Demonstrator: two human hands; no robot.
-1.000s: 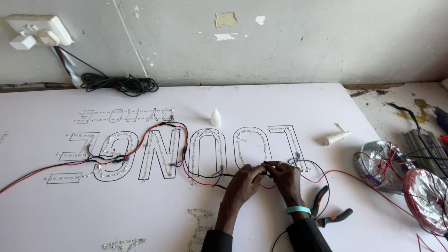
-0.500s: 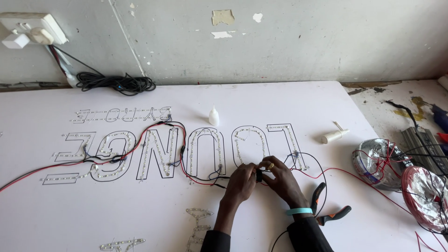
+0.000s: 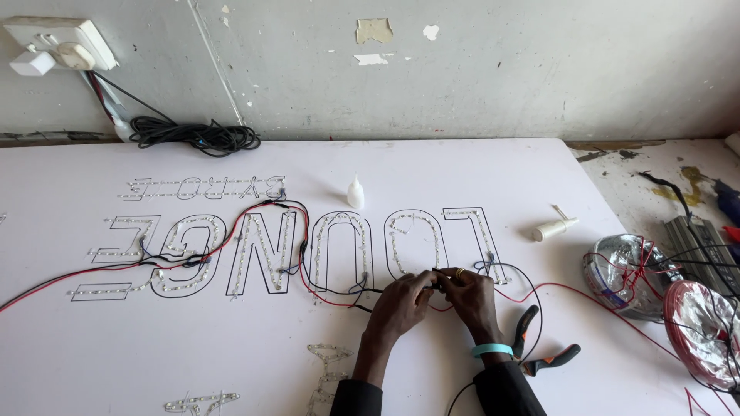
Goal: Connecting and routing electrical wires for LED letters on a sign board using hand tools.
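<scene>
Scuffed grey wall (image 3: 478,69) fills the top of the frame, with a white wall socket (image 3: 58,42) in the upper left and a coil of black cable (image 3: 196,137) lying just below it. Under that, a big white sign board (image 3: 193,339) covers most of the picture. Large black-outlined letters (image 3: 308,246) run across its middle, filled with rows of small lights, with a line of smaller letters above them at left (I see them upside down from where I stand).

My left hand (image 3: 401,302) and my right hand (image 3: 472,296) meet at lower centre, fingertips pinched together on thin red and black wires (image 3: 339,296) that trail left across the letters. Both hands are closed on the wire; the exact joint is too small to tell. My right wrist wears a teal band (image 3: 492,350).

One small white glue bottle (image 3: 354,192) stands above the letters. One white tube (image 3: 555,228) lies right of them. One pair of pliers (image 3: 543,354) with black and orange handles lies beside my right wrist. Two foil-wrapped wire spools (image 3: 671,296) sit at the right edge, touching each other.
</scene>
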